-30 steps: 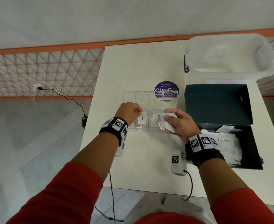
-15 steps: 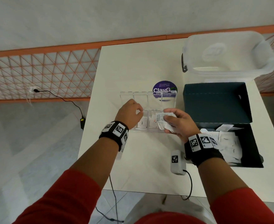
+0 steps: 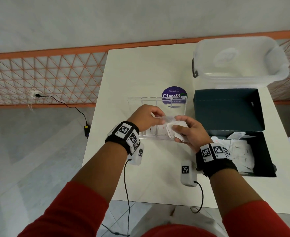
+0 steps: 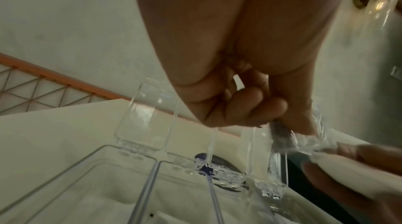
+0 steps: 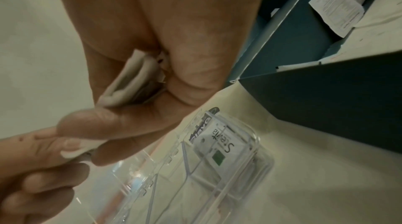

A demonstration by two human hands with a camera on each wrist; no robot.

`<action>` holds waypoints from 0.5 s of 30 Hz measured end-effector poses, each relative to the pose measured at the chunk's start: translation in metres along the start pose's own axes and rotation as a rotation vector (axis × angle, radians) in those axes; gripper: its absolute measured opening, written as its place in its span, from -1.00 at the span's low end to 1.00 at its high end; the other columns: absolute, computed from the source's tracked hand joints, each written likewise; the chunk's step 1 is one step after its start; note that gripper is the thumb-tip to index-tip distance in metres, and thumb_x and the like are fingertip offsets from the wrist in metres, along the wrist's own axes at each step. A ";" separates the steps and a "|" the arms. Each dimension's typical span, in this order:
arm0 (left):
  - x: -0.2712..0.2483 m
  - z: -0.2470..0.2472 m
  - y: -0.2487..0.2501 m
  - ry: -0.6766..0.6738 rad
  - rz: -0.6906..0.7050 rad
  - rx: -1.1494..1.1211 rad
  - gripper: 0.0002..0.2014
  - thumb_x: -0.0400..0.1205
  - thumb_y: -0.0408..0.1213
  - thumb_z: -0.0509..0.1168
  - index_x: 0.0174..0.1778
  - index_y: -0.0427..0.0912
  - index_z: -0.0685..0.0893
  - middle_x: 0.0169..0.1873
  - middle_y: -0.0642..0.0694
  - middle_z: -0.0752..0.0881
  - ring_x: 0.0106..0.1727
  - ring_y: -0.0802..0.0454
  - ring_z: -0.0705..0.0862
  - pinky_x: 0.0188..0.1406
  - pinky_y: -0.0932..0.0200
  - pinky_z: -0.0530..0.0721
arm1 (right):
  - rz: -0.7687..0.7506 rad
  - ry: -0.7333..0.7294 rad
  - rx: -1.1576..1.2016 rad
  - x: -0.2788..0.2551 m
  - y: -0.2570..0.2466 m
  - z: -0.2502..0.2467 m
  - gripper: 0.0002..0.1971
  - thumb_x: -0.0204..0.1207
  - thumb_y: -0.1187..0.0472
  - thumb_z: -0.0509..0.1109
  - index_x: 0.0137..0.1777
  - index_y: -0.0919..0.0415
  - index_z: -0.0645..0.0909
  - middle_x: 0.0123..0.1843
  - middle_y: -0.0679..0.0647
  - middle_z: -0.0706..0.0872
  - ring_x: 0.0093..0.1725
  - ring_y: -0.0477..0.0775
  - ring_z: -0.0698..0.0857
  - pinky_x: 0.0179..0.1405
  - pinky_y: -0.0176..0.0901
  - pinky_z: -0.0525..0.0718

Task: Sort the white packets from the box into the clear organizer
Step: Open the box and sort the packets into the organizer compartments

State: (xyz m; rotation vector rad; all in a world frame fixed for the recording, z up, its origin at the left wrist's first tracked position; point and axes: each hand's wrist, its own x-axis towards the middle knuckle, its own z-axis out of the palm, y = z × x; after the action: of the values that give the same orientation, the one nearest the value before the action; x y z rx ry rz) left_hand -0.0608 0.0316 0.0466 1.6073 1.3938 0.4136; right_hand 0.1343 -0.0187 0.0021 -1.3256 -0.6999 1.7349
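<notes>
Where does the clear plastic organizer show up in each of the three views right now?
Head: clear plastic organizer mid-table, behind both hands, lids up.
Left wrist: fills the lower half, compartments and raised lids.
Right wrist: lower centre, one compartment holding a packet.
Shared landmark: round purple sticker behind it, also in the left wrist view.

a white table (image 3: 140,74) carries everything. on it sits a clear organizer (image 3: 135,101) with its lids raised, partly covering a round purple sticker (image 3: 174,93). just right of it lies an open dark box (image 3: 226,108) with white packets (image 3: 241,151) inside. behind the box stands a translucent plastic bin (image 3: 240,60). the table's near part is bare.
</notes>
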 end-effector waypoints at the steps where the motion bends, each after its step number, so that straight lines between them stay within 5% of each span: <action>1: 0.000 -0.001 0.000 0.023 0.009 -0.022 -0.83 0.43 -0.29 0.57 -0.28 0.12 0.78 -0.33 0.18 0.69 -0.44 0.26 0.63 -0.33 0.41 0.60 | 0.001 0.020 0.011 -0.001 0.000 -0.002 -0.79 0.50 0.44 0.51 0.00 0.12 0.74 -0.01 0.16 0.79 -0.26 0.09 0.81 -0.41 -0.12 0.74; 7: 0.002 0.002 0.003 0.093 0.110 -0.032 -0.67 0.52 -0.47 0.43 -0.30 0.14 0.77 -0.13 0.17 0.73 -0.16 0.28 0.73 -0.09 0.48 0.62 | -0.001 0.091 0.026 -0.005 -0.003 -0.015 -0.80 0.51 0.42 0.50 0.03 0.12 0.73 0.07 0.20 0.80 -0.18 0.12 0.83 -0.41 -0.14 0.75; 10: 0.004 0.008 0.004 0.086 0.098 -0.074 -0.69 0.57 -0.47 0.38 -0.22 0.11 0.80 -0.13 0.07 0.82 -0.11 0.16 0.75 -0.01 0.37 0.64 | -0.007 0.096 0.038 -0.008 -0.003 -0.017 -0.81 0.53 0.42 0.48 0.05 0.15 0.72 0.11 0.22 0.80 -0.19 0.12 0.83 -0.42 -0.15 0.74; 13: 0.006 0.013 0.008 0.071 0.039 -0.083 -0.61 0.57 -0.46 0.22 -0.24 0.13 0.83 -0.28 0.03 0.81 -0.30 0.02 0.64 -0.21 0.20 0.64 | -0.009 0.096 0.041 -0.011 -0.003 -0.019 -0.80 0.54 0.43 0.46 0.09 0.18 0.71 0.13 0.21 0.80 -0.18 0.13 0.82 -0.43 -0.16 0.73; 15: 0.006 0.015 0.012 0.077 0.001 -0.134 -0.63 0.56 -0.41 0.19 -0.25 0.10 0.84 -0.16 -0.01 0.83 -0.12 -0.02 0.71 0.01 0.13 0.69 | -0.015 0.115 0.037 -0.012 -0.003 -0.023 -0.80 0.54 0.42 0.46 0.10 0.18 0.70 0.10 0.22 0.79 -0.19 0.13 0.81 -0.45 -0.17 0.73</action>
State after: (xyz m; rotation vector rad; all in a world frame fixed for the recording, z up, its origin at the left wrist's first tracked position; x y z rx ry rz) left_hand -0.0403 0.0318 0.0470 1.4973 1.3922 0.5630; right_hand 0.1587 -0.0286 0.0041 -1.3800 -0.6086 1.6380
